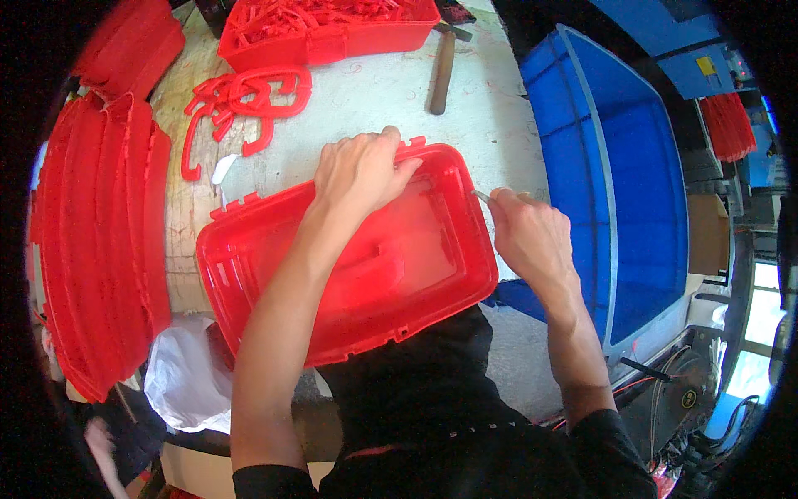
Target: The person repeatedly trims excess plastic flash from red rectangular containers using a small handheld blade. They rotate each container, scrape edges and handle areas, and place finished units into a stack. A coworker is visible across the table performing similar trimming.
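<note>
A red plastic box [374, 283], open at the top, lies tilted on the table's near edge, close to my body. My left hand [359, 173] is closed over its far rim, thumb inside and fingers over the outside. Beside the box's right wall, my right hand [536, 237] is closed round a slim tool with a thin metal tip [481, 196]. That tip touches or nearly touches the right rim; the rest of the tool is hidden in my fist.
Red plastic handles [249, 100] and a small white piece [223, 169] lie beyond the box. A hammer [443, 73] rests near a red bin [332, 41] of scraps. Stacked red shells [104, 241] stand left; a blue crate [611, 183] stands right. A white bag [189, 378] hangs lower left.
</note>
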`<action>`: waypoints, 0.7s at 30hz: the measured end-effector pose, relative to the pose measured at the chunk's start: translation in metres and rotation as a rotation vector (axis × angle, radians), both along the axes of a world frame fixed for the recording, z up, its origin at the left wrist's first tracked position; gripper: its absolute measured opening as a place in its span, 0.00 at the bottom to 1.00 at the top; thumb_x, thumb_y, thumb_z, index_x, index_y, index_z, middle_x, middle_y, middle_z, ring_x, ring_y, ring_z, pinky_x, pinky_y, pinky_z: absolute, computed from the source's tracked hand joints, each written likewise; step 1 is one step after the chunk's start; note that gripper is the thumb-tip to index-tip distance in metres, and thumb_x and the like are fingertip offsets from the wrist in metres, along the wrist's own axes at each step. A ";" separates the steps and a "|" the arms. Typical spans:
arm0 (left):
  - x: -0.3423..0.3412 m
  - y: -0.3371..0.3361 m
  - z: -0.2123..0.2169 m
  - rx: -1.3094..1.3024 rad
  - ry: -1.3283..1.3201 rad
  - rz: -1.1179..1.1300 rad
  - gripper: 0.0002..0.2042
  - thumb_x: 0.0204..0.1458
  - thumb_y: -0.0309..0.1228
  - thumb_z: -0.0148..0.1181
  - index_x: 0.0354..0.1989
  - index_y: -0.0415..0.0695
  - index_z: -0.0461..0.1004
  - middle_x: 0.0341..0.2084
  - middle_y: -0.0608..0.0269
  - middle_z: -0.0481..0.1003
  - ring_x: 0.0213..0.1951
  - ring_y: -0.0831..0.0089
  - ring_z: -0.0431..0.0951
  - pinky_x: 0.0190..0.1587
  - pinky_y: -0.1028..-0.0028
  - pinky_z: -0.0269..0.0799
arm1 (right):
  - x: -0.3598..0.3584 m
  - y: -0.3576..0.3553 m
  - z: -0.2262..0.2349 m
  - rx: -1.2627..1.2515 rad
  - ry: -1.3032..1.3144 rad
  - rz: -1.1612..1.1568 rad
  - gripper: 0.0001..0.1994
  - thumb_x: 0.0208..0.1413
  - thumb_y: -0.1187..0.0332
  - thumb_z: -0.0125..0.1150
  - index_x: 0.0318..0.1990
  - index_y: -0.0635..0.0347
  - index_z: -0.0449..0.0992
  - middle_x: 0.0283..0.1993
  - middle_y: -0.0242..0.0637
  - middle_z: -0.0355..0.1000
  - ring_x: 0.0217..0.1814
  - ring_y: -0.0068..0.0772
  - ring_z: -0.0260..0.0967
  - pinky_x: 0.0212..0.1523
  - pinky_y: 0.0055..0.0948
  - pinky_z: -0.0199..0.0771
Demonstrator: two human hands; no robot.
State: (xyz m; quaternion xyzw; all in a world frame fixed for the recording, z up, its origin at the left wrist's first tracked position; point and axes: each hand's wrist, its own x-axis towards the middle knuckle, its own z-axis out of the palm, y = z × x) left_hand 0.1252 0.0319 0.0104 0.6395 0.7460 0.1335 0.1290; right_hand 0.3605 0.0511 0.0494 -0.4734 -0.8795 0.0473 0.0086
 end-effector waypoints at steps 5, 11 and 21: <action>0.003 -0.002 0.004 -0.021 -0.038 -0.014 0.17 0.54 0.45 0.62 0.40 0.41 0.78 0.29 0.46 0.81 0.36 0.48 0.82 0.41 0.54 0.76 | 0.016 -0.020 0.009 -0.034 -0.058 -0.035 0.07 0.63 0.68 0.55 0.37 0.59 0.79 0.32 0.46 0.78 0.30 0.49 0.76 0.29 0.41 0.75; 0.012 -0.005 0.008 -0.063 -0.051 -0.044 0.17 0.55 0.44 0.61 0.40 0.42 0.78 0.30 0.47 0.81 0.37 0.49 0.83 0.42 0.54 0.76 | 0.039 -0.046 0.024 -0.153 -0.033 -0.026 0.07 0.62 0.68 0.55 0.37 0.58 0.79 0.31 0.46 0.77 0.32 0.51 0.76 0.31 0.43 0.73; 0.014 -0.003 0.009 -0.064 0.000 -0.043 0.18 0.55 0.47 0.61 0.39 0.43 0.79 0.27 0.48 0.81 0.35 0.50 0.83 0.39 0.54 0.76 | 0.033 -0.034 0.008 -0.149 0.102 -0.059 0.06 0.61 0.70 0.57 0.38 0.58 0.80 0.31 0.46 0.78 0.32 0.49 0.76 0.30 0.41 0.75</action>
